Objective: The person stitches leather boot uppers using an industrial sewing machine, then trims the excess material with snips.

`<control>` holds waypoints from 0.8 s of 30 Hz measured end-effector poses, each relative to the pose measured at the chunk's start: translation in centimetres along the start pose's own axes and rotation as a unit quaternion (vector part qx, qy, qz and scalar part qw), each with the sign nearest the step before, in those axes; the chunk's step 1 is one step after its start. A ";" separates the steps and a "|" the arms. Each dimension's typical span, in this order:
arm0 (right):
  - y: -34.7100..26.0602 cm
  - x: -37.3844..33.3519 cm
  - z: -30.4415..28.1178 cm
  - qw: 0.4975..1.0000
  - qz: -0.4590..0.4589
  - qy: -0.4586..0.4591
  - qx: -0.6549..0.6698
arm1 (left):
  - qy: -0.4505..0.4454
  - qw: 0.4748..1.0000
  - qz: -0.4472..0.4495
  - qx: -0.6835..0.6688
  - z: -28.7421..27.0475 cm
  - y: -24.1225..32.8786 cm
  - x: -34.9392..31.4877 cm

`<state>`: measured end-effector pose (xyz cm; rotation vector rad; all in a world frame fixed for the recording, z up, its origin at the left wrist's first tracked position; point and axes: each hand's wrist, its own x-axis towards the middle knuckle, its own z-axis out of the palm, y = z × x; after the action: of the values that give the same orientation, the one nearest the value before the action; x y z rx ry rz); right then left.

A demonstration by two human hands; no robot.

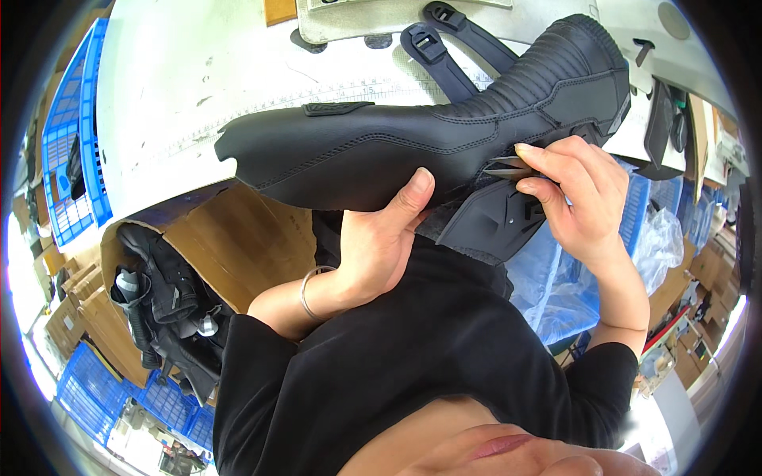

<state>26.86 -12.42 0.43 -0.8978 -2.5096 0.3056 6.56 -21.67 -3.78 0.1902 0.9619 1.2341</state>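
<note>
A long black boot upper (373, 155) with a ribbed section and stitched seams lies on its side over the near edge of the white table (159, 87). My left hand (381, 246) grips its near edge, thumb pressed on top and the other fingers hidden underneath. In my right hand (583, 190) are small metal thread snips (508, 168), their pointed blades against the boot's near side; most of the tool is hidden by my fingers. Below the blades hangs a loose black flap (492, 222). Two black straps (435, 59) with buckle-like ends stick out on the boot's far side.
A ruler strip (317, 95) runs along the tabletop behind the boot. To the left stand a blue crate (71, 151) and a cardboard box (238, 238) beside black boot pieces (163, 285). Clear plastic (548, 293) covers blue crates at right. Machine parts (397, 17) stand at the back.
</note>
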 end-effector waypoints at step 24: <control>-0.5 0.0 -0.1 0.998 -0.034 0.006 -0.056 | 0.005 1.000 0.007 -0.016 0.2 0.1 0.0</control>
<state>26.62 -12.76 0.74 -0.8514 -2.5603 0.1390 6.65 -21.57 -3.65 0.1655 0.9505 1.2640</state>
